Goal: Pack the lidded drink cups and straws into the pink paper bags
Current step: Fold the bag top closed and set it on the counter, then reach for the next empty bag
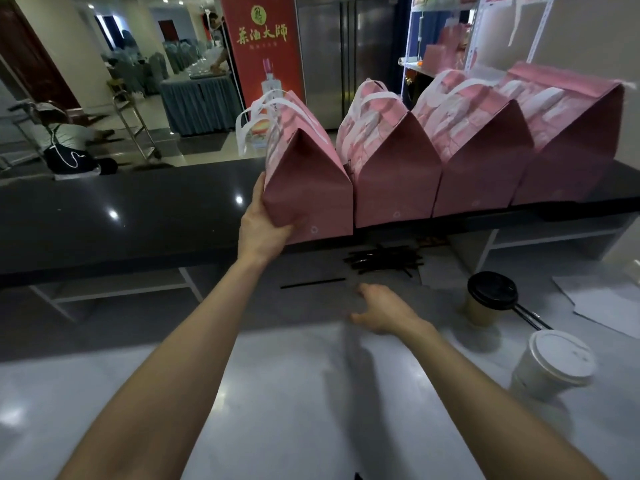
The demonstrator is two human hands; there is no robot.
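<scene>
Left hand point(265, 220) gripping leftmost pink paper bag point(306, 188) on dark bench point(121, 216) — right hand point(384, 311) relaxed open, empty, above pale bench point(294, 393).

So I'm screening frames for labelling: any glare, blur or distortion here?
Head view: ceiling lights glare off the dark counter; the right hand is motion-blurred; wide-angle distortion tilts the pink bags; the white-lidded cup looks soft.

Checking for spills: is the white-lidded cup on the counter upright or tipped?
Upright. The white-lidded cup stands on its base on the grey counter, lid on top; nothing spilled shows around it.
</scene>
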